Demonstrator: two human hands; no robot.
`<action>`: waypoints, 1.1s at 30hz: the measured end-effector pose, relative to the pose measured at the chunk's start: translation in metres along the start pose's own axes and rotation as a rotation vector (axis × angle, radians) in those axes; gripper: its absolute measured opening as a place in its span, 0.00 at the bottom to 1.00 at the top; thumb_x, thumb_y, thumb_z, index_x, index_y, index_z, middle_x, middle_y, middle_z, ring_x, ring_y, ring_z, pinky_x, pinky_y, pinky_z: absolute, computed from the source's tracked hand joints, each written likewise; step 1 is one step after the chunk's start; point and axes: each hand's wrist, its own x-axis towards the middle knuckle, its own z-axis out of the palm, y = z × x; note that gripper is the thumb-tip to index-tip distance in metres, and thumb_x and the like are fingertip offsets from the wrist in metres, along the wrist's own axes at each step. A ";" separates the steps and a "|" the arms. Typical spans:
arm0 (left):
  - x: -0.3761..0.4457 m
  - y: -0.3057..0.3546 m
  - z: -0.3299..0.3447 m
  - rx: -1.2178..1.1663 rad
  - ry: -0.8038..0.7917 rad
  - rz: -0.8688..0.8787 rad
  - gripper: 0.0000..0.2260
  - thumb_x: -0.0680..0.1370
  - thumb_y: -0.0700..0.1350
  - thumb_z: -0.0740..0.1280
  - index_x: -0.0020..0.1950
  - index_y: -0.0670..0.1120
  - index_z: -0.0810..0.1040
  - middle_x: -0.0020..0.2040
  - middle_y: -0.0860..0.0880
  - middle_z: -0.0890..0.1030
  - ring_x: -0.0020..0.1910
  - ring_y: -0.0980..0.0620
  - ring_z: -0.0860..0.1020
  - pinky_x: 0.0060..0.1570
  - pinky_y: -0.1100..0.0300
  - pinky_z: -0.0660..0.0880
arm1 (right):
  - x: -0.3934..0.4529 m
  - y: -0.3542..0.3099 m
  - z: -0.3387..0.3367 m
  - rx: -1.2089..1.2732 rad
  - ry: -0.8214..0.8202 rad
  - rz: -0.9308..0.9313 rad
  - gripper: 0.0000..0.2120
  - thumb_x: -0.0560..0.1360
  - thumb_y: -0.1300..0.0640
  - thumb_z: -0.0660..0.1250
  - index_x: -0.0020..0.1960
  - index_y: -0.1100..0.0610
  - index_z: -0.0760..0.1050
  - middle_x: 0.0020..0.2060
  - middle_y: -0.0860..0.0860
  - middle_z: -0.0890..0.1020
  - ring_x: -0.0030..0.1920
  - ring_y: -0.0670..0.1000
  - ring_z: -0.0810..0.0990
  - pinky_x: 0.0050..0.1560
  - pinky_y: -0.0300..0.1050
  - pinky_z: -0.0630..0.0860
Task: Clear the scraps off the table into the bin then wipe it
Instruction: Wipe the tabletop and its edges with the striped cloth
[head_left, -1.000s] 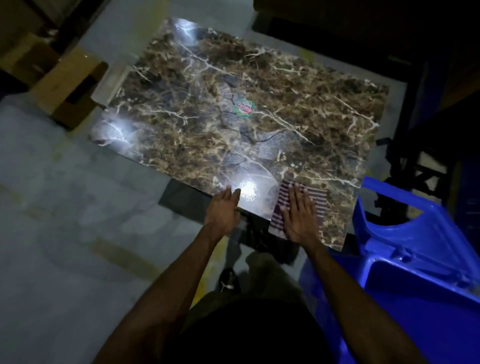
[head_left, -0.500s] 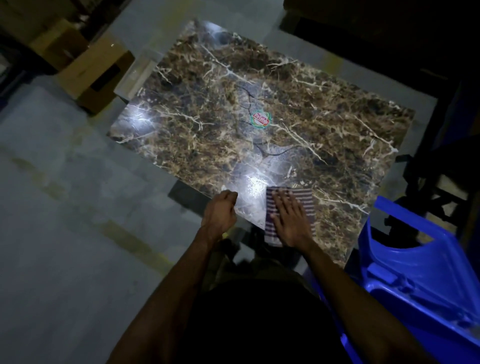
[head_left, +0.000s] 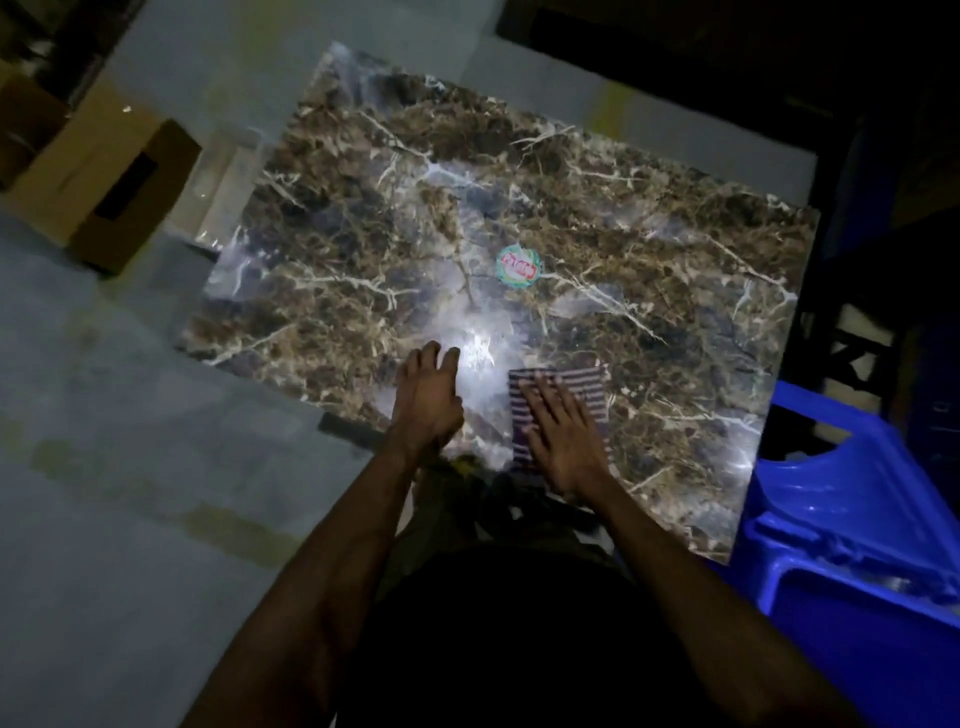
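- Looking down through the head camera, I see the marble-patterned table (head_left: 649, 218) filling the middle of the view, a bright glare patch on it near the front edge.
- My right hand (head_left: 563, 436) lies flat on the striped cloth (head_left: 587, 387), fingers straight and slightly spread, pressing it onto the tabletop close to the near edge.
- The cloth's near end reaches the table's front edge under my wrist; its far end shows beyond my fingertips.
- My left hand (head_left: 428, 397) rests on the table just left of the cloth, apart from it, fingers extended and close together, holding nothing.
- A round green-and-red sticker (head_left: 518, 266) sits near the middle of the table, well apart from both hands.
- The blue bin (head_left: 852, 525) stands to my right, against the table's right corner.
- A cardboard box (head_left: 111, 182) sits on the floor beyond the table's left end.
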 end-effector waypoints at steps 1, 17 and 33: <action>0.014 -0.008 -0.008 0.014 0.005 0.017 0.35 0.69 0.47 0.71 0.75 0.47 0.66 0.74 0.39 0.66 0.69 0.35 0.67 0.66 0.41 0.68 | 0.000 0.008 -0.004 0.004 0.005 0.078 0.30 0.85 0.44 0.52 0.85 0.47 0.49 0.84 0.49 0.52 0.84 0.53 0.48 0.81 0.56 0.53; 0.201 -0.032 -0.108 0.288 -0.218 0.312 0.59 0.67 0.56 0.83 0.85 0.49 0.45 0.83 0.34 0.42 0.79 0.23 0.45 0.76 0.28 0.52 | 0.096 -0.059 -0.008 0.082 0.066 0.317 0.30 0.86 0.43 0.52 0.85 0.45 0.48 0.85 0.48 0.48 0.84 0.54 0.45 0.81 0.61 0.54; 0.278 -0.006 -0.154 0.233 -0.122 0.259 0.45 0.64 0.49 0.84 0.74 0.50 0.64 0.76 0.33 0.62 0.74 0.28 0.64 0.70 0.25 0.61 | 0.244 0.003 -0.060 0.030 0.080 0.130 0.29 0.86 0.42 0.51 0.85 0.46 0.51 0.84 0.50 0.52 0.84 0.56 0.50 0.81 0.58 0.51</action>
